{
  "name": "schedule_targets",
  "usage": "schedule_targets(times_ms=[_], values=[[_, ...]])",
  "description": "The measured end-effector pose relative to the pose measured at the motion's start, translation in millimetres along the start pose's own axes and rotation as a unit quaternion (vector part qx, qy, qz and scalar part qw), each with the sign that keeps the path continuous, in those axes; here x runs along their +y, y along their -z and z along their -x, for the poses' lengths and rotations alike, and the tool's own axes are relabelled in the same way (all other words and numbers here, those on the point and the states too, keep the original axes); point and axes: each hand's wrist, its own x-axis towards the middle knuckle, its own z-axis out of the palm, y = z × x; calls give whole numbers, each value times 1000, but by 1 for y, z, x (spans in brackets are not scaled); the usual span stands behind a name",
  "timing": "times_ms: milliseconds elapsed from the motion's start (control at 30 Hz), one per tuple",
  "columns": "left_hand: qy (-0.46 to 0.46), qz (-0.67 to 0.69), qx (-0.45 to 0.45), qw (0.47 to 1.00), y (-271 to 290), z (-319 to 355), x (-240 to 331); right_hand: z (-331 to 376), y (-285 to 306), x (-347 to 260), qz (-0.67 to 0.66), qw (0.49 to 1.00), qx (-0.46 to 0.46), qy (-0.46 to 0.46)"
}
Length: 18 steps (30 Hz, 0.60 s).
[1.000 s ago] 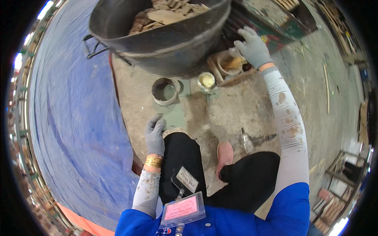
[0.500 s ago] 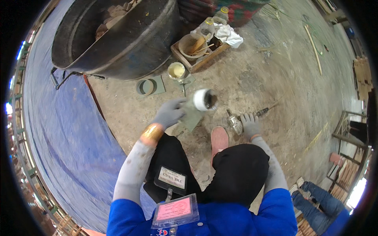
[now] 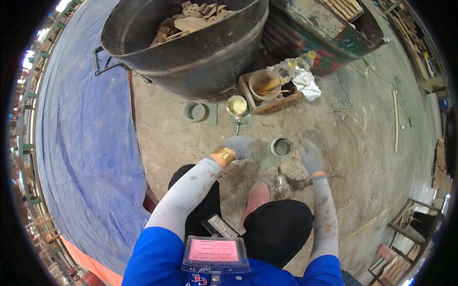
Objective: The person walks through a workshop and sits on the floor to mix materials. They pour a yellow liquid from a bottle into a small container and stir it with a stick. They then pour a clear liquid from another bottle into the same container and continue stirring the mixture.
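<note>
My left hand (image 3: pixel 240 147), in a grey glove, reaches across the floor just below the thin metal handle (image 3: pixel 237 127) beside a tin. Its fingers are hard to make out. My right hand (image 3: pixel 311 157), also gloved and blurred by motion, hovers with fingers stretched and nothing visible in them. Between the hands, a white-rimmed round container (image 3: pixel 281 147), dark grey inside, sits at the edge of a grey-green square sheet (image 3: pixel 263 157). Nearer me lies a metal power tool (image 3: pixel 283 186) with a dark handle, by my pink shoe (image 3: pixel 256 198).
A ring (image 3: pixel 196 111) rests on another square sheet. A tin of pale yellow stuff (image 3: pixel 236 106) stands by a wooden box (image 3: pixel 267 105) holding a tub, bottles and white cloth. Behind are a large black tub (image 3: pixel 200 71) and a painted bin (image 3: pixel 305 28). Blue tarp (image 3: pixel 86 143) covers the left.
The white-rimmed container, tilted beside my left hand before, now sits mouth up. My right hand has come off the power tool and moved forward. The whole view has shifted.
</note>
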Motion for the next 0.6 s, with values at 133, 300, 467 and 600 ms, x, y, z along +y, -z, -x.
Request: schedule_targets(times_ms=[133, 300, 467, 600], values=[[73, 50, 146, 985, 25, 49, -24, -95, 7, -100, -53, 991, 87, 85], [132, 49, 157, 978, 32, 83, -35, -165, -4, -118, 136, 981, 4, 137], [181, 79, 122, 973, 27, 98, -53, -187, -5, -147, 202, 968, -1, 149], [177, 82, 116, 974, 33, 96, -52, -199, 1, -171, 255, 953, -94, 133]])
